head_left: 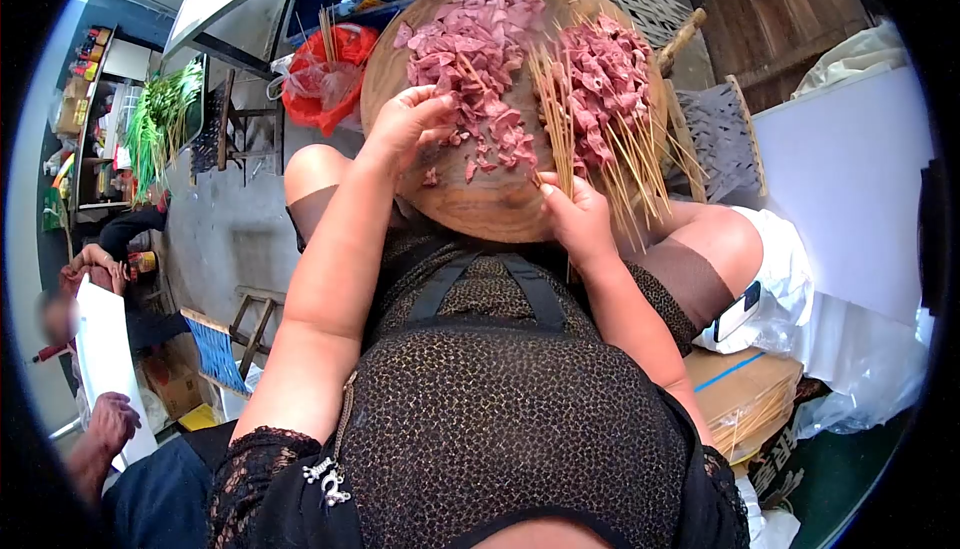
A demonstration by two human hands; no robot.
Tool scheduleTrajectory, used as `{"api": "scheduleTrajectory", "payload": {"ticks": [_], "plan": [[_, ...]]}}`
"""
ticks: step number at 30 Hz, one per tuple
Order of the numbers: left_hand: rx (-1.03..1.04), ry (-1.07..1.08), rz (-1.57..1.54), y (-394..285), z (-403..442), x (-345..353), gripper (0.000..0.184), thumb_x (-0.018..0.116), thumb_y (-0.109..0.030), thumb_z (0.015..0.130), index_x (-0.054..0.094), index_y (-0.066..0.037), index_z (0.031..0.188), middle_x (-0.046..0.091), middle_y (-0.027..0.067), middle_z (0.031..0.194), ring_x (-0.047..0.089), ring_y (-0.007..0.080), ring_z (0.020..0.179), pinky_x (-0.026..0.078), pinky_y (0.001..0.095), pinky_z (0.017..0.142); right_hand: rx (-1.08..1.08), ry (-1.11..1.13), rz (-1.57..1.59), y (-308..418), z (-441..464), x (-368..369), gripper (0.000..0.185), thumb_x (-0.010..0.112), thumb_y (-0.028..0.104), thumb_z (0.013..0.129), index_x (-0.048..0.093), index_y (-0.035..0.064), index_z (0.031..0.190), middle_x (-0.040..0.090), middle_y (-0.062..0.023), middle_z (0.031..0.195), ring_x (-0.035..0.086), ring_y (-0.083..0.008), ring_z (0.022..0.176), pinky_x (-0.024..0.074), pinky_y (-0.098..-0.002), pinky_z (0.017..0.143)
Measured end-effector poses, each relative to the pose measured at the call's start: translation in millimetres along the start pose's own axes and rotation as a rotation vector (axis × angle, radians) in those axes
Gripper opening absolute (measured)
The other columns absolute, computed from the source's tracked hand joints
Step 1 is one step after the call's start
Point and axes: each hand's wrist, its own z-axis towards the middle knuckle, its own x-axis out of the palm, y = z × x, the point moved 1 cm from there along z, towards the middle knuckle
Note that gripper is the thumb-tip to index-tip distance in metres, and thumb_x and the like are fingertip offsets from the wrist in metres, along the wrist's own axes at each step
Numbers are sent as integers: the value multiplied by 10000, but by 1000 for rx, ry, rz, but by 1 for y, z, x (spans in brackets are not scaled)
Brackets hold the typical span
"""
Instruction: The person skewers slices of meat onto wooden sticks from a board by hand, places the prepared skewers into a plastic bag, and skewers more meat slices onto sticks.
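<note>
On my lap rests a round wooden board (470, 204) bearing a heap of sliced raw pink meat (478, 24). Smaller scraps trail from the heap toward me. My left hand (408, 127) is at the heap's left edge, its fingers curled together; whatever they pinch is hidden. My right hand (578, 217) grips a bundle of thin bamboo skewers (556, 114) near its lower end, with the bundle pointing away from me. A thin stick also shows among the meat scraps. Right of the bundle lies a pile of meat threaded on skewers (608, 79), bare stick ends fanning toward me.
A red plastic bag (325, 84) with sticks stands beyond the board's left side. Woven chairs (715, 134) stand at the right. Bare sticks lie on a cardboard box (745, 399) by my right side. Another person's hand (112, 422) shows at lower left; another person sits farther back.
</note>
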Motion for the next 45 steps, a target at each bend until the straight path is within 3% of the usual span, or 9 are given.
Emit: {"api": "scheduleTrajectory", "payload": {"ticks": [8,10,11,18,22,28,30,32,45], "plan": [[265,-127,790,16,0,-14,248,652,-34,719,598,-41,962,614,36,849,583,141,752,480,276,692,-27,-77,94,4,-8,-7,198,563,134,866,590,49,1043,533,26,706,453,-34,576,354,-165,519],[839,-265,1448,8,-13,0,330,647,-25,676,604,-81,998,619,68,839,598,234,813,481,336,743,-63,-81,98,5,-11,-8,194,564,128,867,590,50,1044,532,28,710,453,-34,580,351,-161,519],[936,-285,1393,7,-16,10,316,603,-33,628,647,-117,930,605,81,847,562,287,895,452,357,806,-63,-80,95,4,-12,-8,194,564,128,867,590,50,1044,532,28,710,453,-34,580,351,-161,519],[1009,325,1820,15,6,56,209,553,-130,701,671,-118,874,615,71,959,557,254,948,444,347,818,-122,-108,170,4,-21,-8,191,572,120,865,591,49,1042,535,27,705,459,-35,581,351,-159,517],[860,266,1973,14,8,61,185,563,-134,700,659,-109,855,615,71,960,561,251,943,447,338,813,-121,-114,174,0,-26,-8,194,574,119,861,586,42,1039,538,21,702,461,-36,566,355,-162,500],[846,23,1401,16,8,55,174,561,-123,761,627,-47,902,637,95,904,609,254,804,484,358,704,-95,-91,170,-7,-30,-14,190,572,117,859,592,37,1030,538,20,698,466,-37,567,358,-165,501],[255,-92,218,11,3,47,200,504,-126,820,591,7,943,646,119,872,628,237,733,512,332,633,-56,-25,116,-5,-36,-13,189,575,123,855,597,31,1019,528,30,683,451,-33,558,351,-167,497],[90,39,-125,0,-5,35,178,470,-75,829,559,15,953,634,129,877,637,235,788,540,325,693,-73,27,53,-7,-36,-10,202,570,129,857,586,29,1031,517,35,678,429,-27,529,326,-163,471],[191,-37,-226,-13,-18,20,237,479,-118,904,502,8,1102,606,165,1022,613,265,941,541,354,770,-86,79,-119,-16,-34,-8,205,568,137,856,595,25,1025,497,65,680,409,-18,550,333,-173,502]]}}
